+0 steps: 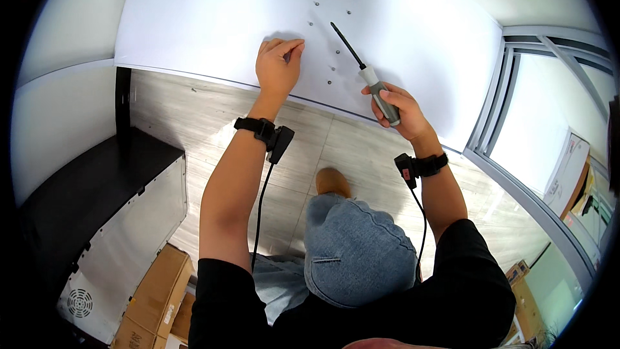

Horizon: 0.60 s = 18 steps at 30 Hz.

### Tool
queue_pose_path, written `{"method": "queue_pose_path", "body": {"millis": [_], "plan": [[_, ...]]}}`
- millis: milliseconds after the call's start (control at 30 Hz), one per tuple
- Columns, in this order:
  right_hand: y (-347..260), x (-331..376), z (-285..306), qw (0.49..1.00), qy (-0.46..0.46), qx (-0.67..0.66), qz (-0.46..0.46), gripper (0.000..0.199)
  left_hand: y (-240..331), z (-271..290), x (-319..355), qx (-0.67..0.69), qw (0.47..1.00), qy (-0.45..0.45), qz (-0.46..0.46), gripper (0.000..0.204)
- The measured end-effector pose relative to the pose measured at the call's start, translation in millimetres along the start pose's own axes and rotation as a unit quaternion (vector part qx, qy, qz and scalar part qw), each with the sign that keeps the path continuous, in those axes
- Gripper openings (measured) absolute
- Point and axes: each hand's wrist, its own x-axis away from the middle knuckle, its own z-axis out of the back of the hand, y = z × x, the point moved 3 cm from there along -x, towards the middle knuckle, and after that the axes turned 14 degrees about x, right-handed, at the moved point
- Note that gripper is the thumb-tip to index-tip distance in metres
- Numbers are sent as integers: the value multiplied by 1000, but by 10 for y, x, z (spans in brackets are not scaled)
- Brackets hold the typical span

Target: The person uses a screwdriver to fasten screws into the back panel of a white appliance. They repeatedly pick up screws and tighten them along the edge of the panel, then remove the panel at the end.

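Observation:
My right hand (402, 111) is wrapped round the grey and white handle of a screwdriver (380, 92). Its dark shaft slants up and to the left over the white table, with the tip apart from the screws. To the left, my left hand (278, 68) is closed in a pinch above the table's near part. Whatever lies between thumb and forefinger is too small to make out. Several small screws stand on the white tabletop (206, 22) in two loose rows, among them a near screw (329, 83) and a screw (337, 52) left of the screwdriver's shaft.
A grey metal frame (494, 106) borders the table on the right. At the lower left are a black-topped cabinet (97, 174) and a cardboard box (152, 294). Each wrist wears a strapped black device with a cable running down my arm.

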Motion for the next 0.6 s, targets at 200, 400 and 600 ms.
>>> {"method": "queue_pose_path", "body": {"millis": [200, 400, 600], "plan": [[-26, -9, -22, 999, 2, 29, -16, 36, 45, -34, -16, -30, 999, 25, -11, 8], [-37, -62, -41, 999, -8, 34, -24, 35, 8, -84, -41, -49, 998, 28, -19, 9], [-36, -99, -46, 998, -20, 47, -29, 34, -57, -85, -20, -60, 998, -14, 2, 17]]}}
